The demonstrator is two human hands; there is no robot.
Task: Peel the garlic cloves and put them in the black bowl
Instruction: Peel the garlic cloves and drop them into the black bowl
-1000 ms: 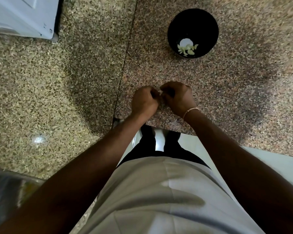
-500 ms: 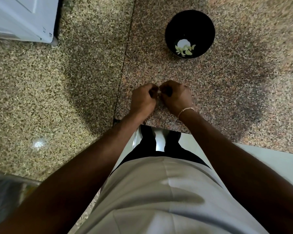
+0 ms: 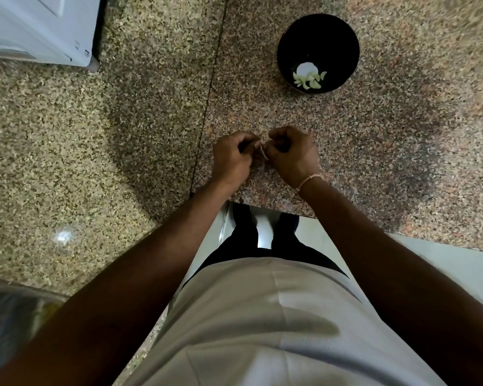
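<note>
Pinching one small, light garlic clove (image 3: pixel 263 151) mid-frame, left hand (image 3: pixel 232 160) and right hand (image 3: pixel 292 154) grip its ends; papery skin likely tears easily; black bowl (image 3: pixel 318 32) upper right.

Single head view, looking steeply down over torso at speckled counter (image 3: pixel 140 112); hands near frame centre.
</note>
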